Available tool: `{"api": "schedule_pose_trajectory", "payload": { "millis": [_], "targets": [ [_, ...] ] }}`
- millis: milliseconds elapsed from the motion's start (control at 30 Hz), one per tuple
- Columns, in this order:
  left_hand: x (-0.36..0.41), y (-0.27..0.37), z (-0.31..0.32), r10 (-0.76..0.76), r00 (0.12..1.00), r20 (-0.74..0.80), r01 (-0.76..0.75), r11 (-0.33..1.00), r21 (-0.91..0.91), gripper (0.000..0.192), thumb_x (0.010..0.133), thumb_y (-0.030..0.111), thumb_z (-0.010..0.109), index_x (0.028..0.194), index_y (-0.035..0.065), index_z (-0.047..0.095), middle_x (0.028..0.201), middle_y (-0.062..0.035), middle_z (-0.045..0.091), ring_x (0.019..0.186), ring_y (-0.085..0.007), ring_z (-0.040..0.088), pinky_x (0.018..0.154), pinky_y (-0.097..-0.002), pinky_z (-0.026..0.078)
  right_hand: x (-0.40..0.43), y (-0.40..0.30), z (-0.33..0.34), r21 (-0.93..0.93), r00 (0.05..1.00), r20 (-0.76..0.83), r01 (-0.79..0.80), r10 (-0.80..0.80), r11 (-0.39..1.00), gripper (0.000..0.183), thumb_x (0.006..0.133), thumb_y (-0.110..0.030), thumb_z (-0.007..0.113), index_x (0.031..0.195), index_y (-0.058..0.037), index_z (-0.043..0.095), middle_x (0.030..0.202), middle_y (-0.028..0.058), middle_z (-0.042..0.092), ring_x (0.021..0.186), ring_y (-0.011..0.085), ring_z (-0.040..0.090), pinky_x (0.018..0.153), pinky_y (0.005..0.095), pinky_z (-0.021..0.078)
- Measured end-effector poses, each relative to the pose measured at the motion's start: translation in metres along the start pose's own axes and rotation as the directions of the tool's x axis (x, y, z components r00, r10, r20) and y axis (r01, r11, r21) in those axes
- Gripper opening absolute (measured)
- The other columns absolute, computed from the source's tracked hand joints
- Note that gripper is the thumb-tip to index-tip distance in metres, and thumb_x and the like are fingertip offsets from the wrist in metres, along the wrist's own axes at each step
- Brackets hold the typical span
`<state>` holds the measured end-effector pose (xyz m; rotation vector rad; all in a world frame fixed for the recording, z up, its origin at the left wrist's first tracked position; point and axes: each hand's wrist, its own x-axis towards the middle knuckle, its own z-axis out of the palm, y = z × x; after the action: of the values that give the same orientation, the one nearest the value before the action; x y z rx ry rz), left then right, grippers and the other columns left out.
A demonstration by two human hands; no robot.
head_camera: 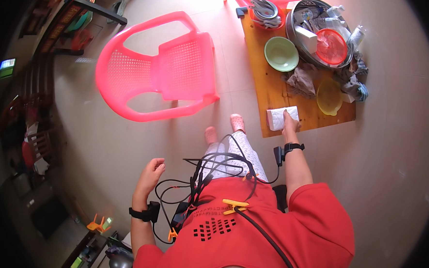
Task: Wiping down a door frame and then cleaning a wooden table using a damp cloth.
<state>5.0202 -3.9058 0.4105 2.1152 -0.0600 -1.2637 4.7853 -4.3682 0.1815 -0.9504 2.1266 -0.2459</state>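
Note:
My right hand (pixel 290 123) grips a white pack of tissues (pixel 274 119) at the near edge of a low wooden table (pixel 259 83). My thumb lies across the top of the pack, and the other fingers are partly hidden on its far side. My left hand (pixel 151 174) hangs over the floor beside my body, holding nothing, its fingers loosely curled. Beyond the tissues are a crumpled greyish cloth (pixel 302 80) and a translucent yellow bowl (pixel 329 98). Farther back on the table stands a pale green bowl (pixel 281 53).
A large metal basin (pixel 292 32) holds bottles, a white box and a red plastic basket (pixel 332 46). Beside it, a red bowl (pixel 280 25) contains spoons and metal dishes. A pink plastic armchair (pixel 181 65) stands left of the table. Black cables (pixel 231 156) hang in loops before my waist.

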Motion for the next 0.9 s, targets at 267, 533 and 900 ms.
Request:
{"api": "schedule_pose_trajectory", "payload": {
  "millis": [267, 533, 900],
  "targets": [
    [-0.005, 0.009, -0.020, 0.103, 0.989, -0.106, -0.082, 0.979, 0.187, 0.034, 0.093, 0.020, 0.057, 0.117, -0.0035, 0.059, 0.109, -0.0152, 0.065, 0.102, -0.0232, 0.062, 0.090, -0.0341, 0.049, 0.076, 0.080, 0.039, 0.553, 0.714, 0.617, -0.093, -0.332, 0.828, 0.050, 0.091, -0.028, 0.064, 0.128, 0.0015, 0.050, 0.125, 0.0136, 0.059, 0.111, 0.0284, 0.060, 0.094, 0.0448, 0.0505],
    [-0.015, -0.042, -0.003, 0.115, 0.929, -0.351, -0.052, 0.982, 0.183, 0.036, 0.090, 0.026, 0.057, 0.113, -0.0016, 0.062, 0.107, -0.0189, 0.067, 0.099, -0.0305, 0.064, 0.087, -0.0388, 0.049, 0.095, 0.030, 0.026, -0.034, 0.804, 0.504, 0.384, -0.316, 0.923, 0.030, 0.093, -0.032, 0.059, 0.109, -0.0077, 0.066, 0.112, 0.0083, 0.068, 0.103, 0.0245, 0.065, 0.075, 0.0346, 0.0538],
    [-0.089, -0.153, 0.025, -0.039, 0.839, -0.542, -0.064, 0.983, -0.170, 0.035, 0.088, 0.028, 0.061, 0.109, 0.0008, 0.063, 0.102, -0.0169, 0.068, 0.096, -0.0265, 0.065, 0.083, -0.0363, 0.050, -0.095, -0.095, 0.142, -0.225, 0.292, 0.731, 0.956, -0.617, 0.186, 0.025, 0.091, -0.030, 0.061, 0.105, -0.0107, 0.068, 0.107, 0.0068, 0.070, 0.098, 0.0228, 0.067, 0.072, 0.0328, 0.0526]
  ]
}}
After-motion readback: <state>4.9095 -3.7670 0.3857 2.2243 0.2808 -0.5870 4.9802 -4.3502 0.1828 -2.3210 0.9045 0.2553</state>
